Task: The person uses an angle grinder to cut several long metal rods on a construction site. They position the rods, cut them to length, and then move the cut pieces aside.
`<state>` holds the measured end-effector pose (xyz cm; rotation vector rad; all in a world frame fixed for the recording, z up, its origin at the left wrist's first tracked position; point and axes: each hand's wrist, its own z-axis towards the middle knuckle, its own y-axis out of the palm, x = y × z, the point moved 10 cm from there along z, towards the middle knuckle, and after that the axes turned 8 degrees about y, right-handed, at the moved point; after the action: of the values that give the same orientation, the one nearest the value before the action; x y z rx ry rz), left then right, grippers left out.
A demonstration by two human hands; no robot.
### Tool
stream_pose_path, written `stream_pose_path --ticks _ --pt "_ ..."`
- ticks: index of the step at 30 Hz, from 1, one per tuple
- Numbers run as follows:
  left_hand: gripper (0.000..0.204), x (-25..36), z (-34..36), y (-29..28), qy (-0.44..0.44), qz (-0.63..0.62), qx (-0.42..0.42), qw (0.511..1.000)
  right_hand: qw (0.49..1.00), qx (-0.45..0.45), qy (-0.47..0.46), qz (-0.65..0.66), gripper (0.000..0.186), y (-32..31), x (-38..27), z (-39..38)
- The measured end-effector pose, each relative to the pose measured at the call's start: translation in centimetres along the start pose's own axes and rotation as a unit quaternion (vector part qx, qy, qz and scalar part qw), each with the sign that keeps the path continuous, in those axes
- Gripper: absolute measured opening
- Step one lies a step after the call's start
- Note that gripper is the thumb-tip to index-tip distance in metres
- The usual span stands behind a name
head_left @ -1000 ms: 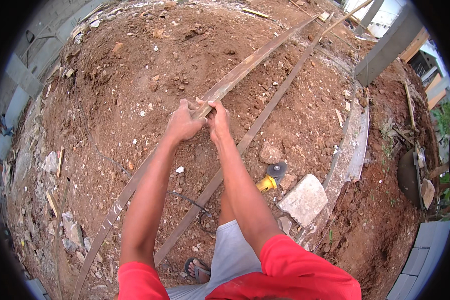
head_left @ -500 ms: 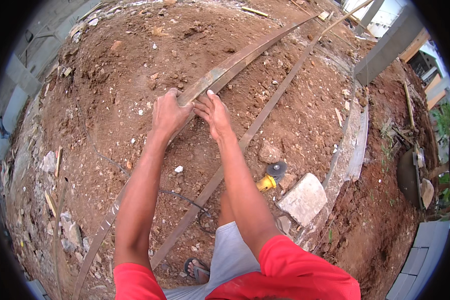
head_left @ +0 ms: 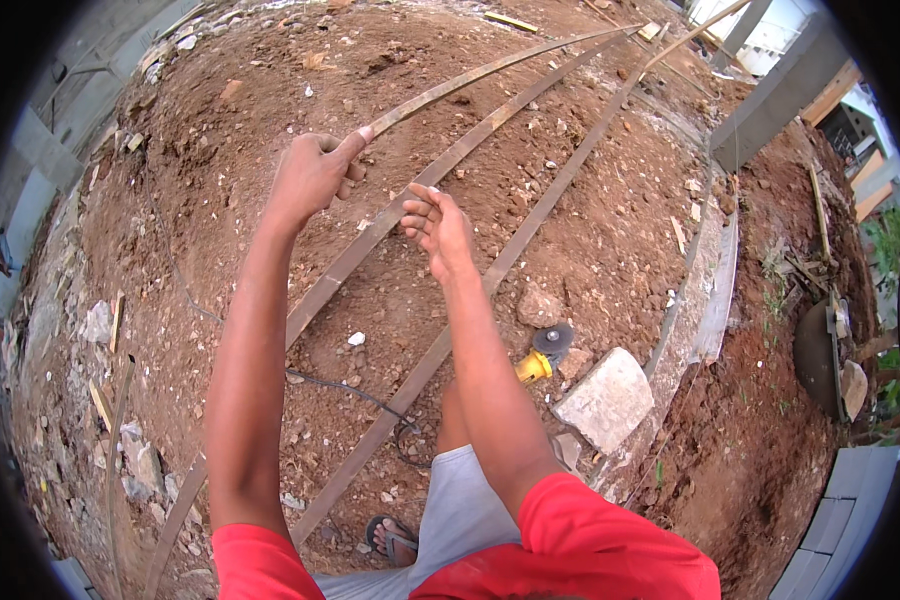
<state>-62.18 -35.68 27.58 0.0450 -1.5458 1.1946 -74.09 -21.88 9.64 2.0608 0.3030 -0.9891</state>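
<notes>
My left hand [head_left: 312,178] is closed around the near end of a long, thin metal bar [head_left: 450,88], which curves away to the far right and is lifted off its neighbour. My right hand [head_left: 438,232] is open, its fingers loosely bent and holding nothing. Its fingertips are at the edge of a second long brown metal bar [head_left: 345,262]; I cannot tell whether they touch it. That second bar runs on under my left forearm toward the lower left. A third bar [head_left: 545,200] stretches to the right of my right hand.
An angle grinder [head_left: 538,364] with yellow housing and dark disc stands by my right forearm, beside a pale stone block [head_left: 606,400]. A black cable [head_left: 355,388] crosses the reddish soil. A grey concrete post [head_left: 775,95] rises at the far right. Grey blocks [head_left: 835,520] are stacked lower right.
My left hand has moved up and left with its bar, and the two bars that were together are now apart. My right hand has shifted slightly right, away from the lifted bar.
</notes>
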Motion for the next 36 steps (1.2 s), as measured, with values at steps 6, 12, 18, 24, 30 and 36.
stream_pose_path --ticks 6,12,18,24,30,36 --pt "0.063 -1.3 -1.1 1.6 -0.016 -0.028 -0.002 0.999 1.000 0.007 -0.006 0.009 0.043 -0.2 -0.2 -0.2" --pt "0.053 -0.5 -2.2 2.3 -0.031 0.058 -0.009 0.998 1.000 0.009 0.003 0.012 0.040 -0.2 0.0 -0.3" --pt "0.046 0.2 -3.6 2.6 0.079 0.155 0.061 0.983 1.000 0.017 0.001 0.022 0.034 -0.4 0.1 -0.2" --pt "0.046 -4.1 -4.9 7.0 0.033 0.207 0.038 0.977 0.999 0.027 -0.006 0.038 0.029 -1.3 -0.2 -0.4" --pt "0.046 -6.8 -6.3 9.7 0.119 0.276 0.088 0.950 0.998 0.046 0.006 0.040 0.026 -1.5 0.1 -0.7" --pt "0.043 -7.6 -5.1 8.7 0.051 0.253 0.074 0.963 0.999 0.045 0.002 0.018 0.027 -2.2 -0.3 -0.5"
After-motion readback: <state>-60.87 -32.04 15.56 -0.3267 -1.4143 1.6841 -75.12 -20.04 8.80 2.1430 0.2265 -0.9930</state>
